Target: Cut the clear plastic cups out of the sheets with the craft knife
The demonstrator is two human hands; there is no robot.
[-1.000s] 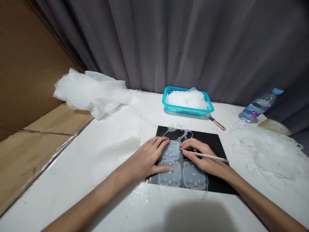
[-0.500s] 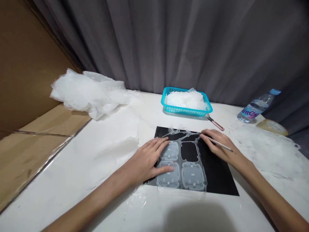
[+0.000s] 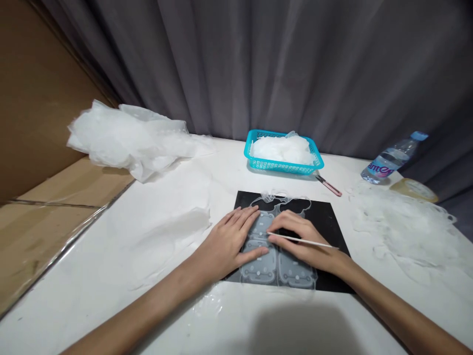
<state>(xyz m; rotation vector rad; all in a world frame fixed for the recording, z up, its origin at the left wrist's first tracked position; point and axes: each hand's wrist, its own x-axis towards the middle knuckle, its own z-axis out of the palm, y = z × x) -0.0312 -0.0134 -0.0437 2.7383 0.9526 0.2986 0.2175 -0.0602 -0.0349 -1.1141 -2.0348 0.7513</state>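
A translucent sheet with rounded grey panels point(image 3: 295, 268) lies on a black mat point(image 3: 330, 222). My left hand point(image 3: 231, 241) rests flat on the sheet's left side, fingers spread, holding nothing. Pinched between the fingers of my right hand point(image 3: 301, 241) is a thin white stick point(image 3: 314, 242), its tip at the inner edge of the upper left panel. Part of the sheet is hidden under both hands. Loose clear strips point(image 3: 275, 196) curl at the sheet's top.
Behind the mat stands a blue basket point(image 3: 283, 167) of white material, with a pink-handled tool point(image 3: 328, 186) beside it. A bottle point(image 3: 391, 160), a tape roll point(image 3: 414, 190) and a clear scrap heap point(image 3: 414, 229) are on the right. White plastic point(image 3: 129, 138) and cardboard point(image 3: 55, 217) lie left.
My right hand has moved left and down with the stick, from the sheet's upper right edge to its middle. The clear strip at the upper right has shifted up. My left hand has stayed on the sheet.
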